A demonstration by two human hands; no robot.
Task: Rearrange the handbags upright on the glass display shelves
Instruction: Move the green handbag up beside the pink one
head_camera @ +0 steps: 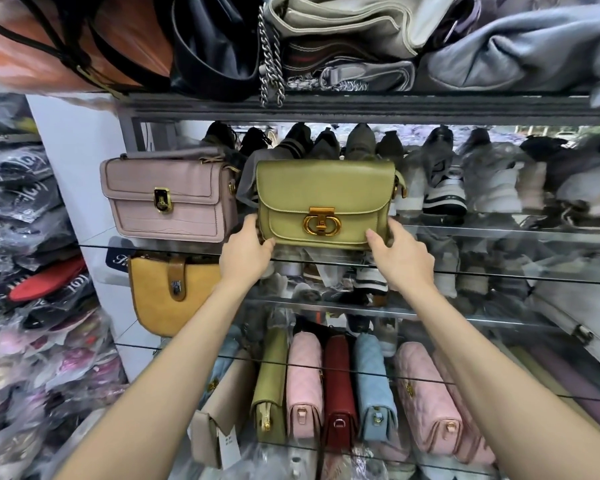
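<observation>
Shop interior with tiered glass shelves (499, 233), olive handbag (324, 202) upright on upper glass shelf beside one mauve handbag (168, 199), left hand (248, 252) and right hand (400, 258) gripping its lower corners, one mustard bag (160, 296) below, five upright bags on lowest tier

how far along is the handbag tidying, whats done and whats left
Done: the pink bag stands upright on the top glass shelf. In hand: the left hand and right hand hold the green bag upright by its lower corners beside it. Left: the yellow bag below leans, and the row of bags on the lower shelf lies flat.
</observation>
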